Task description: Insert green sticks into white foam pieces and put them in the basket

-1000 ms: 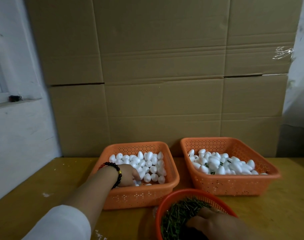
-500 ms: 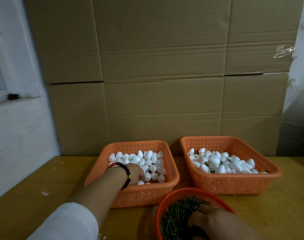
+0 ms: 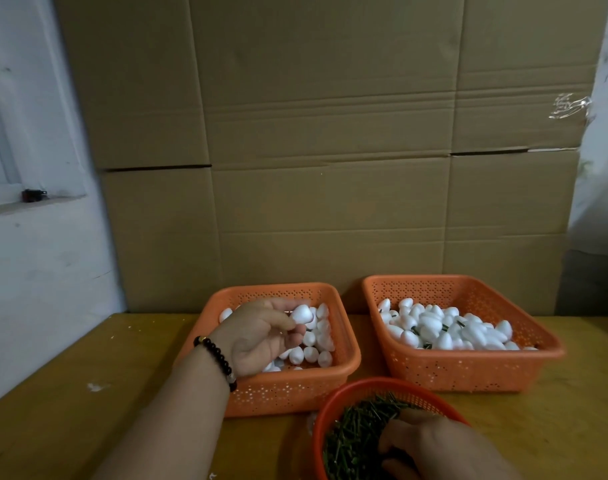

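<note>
My left hand (image 3: 261, 336), with a dark bead bracelet at the wrist, is raised over the left orange basket (image 3: 344, 367) and pinches one white foam piece (image 3: 302, 314) at its fingertips. Several plain foam pieces lie in that basket. My right hand (image 3: 430, 445) is down in the round orange bowl (image 3: 382, 386) among the green sticks (image 3: 354, 434); its fingers are curled into the pile, and whether they hold a stick is hidden. The right orange basket (image 3: 469, 370) holds foam pieces with green sticks in them.
The baskets stand on a yellow wooden table (image 3: 70, 410). Large cardboard boxes (image 3: 330, 150) form a wall right behind them. A white wall with a window ledge (image 3: 36, 199) is at the left. Bare tabletop shows at the left and far right.
My left hand has come up out of the foam pile, turned palm-up, with one foam piece pinched in its fingers. My right hand stays in the stick bowl.
</note>
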